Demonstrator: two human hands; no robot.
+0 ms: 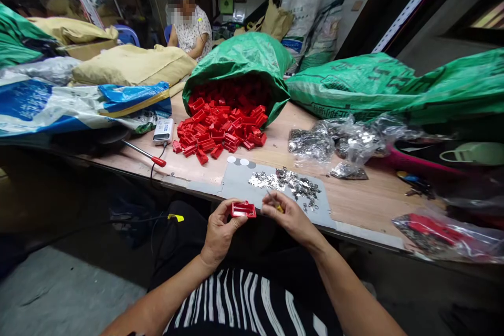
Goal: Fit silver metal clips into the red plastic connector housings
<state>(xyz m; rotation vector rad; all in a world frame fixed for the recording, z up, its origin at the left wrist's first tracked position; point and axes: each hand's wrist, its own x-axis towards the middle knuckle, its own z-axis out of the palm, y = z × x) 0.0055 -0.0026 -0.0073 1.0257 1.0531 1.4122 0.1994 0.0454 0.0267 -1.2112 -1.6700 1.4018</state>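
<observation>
My left hand (220, 228) pinches a small red plastic case (243, 209) between thumb and fingers, its hollow side facing up. To the right of it, my right hand (289, 218) is closed around a small tool with a yellow handle (279, 209); its thin tip points up and away, and its exact kind is unclear. Both hands are over the table's front edge. Just beyond them, small shiny metal pieces (285, 181) lie scattered on a grey mat (323, 205). A heap of similar red cases (220, 128) spills from an open green sack (252, 52).
A white device (163, 131) with a cable and a red-tipped metal lever (157, 160) are at left. Plastic bags of metal parts (350, 139) lie at right, near a bag with red pieces (441, 231). Full sacks line the back; a person (192, 26) sits beyond.
</observation>
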